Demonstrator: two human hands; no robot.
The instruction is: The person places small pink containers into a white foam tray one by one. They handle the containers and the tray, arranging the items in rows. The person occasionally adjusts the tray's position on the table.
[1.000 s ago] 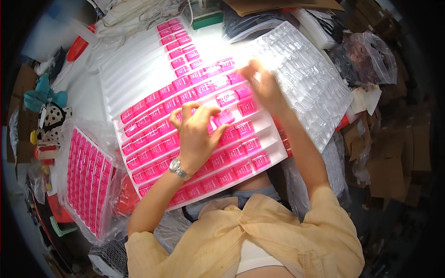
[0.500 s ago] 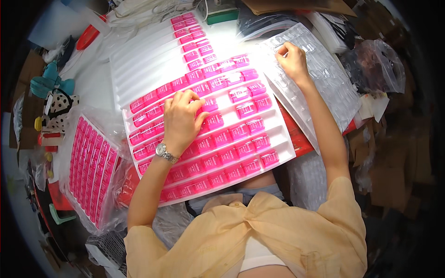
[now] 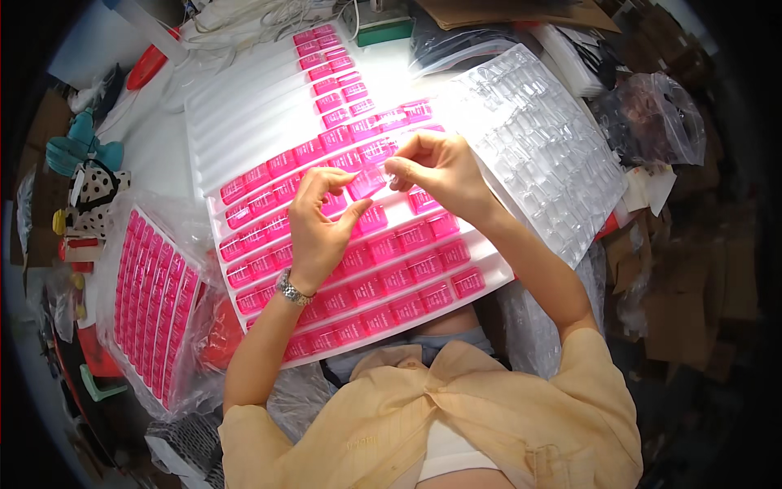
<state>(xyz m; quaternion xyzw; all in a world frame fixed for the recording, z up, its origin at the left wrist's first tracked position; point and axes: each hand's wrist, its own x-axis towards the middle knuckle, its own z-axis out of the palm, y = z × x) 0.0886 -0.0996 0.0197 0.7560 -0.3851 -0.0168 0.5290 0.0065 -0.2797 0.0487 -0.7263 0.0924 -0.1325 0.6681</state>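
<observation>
In our left hand (image 3: 320, 224) we grip a pink container (image 3: 366, 183) between thumb and fingers; just right of it, our right hand (image 3: 444, 173) pinches a small clear piece (image 3: 390, 178).

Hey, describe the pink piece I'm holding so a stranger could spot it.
Find the large white tray in mid-picture. Near its middle, the left grip and right grip nearly meet. The pink piece is the one pinched in the left grip; its pink neighbours lie in rows on the tray.
</observation>
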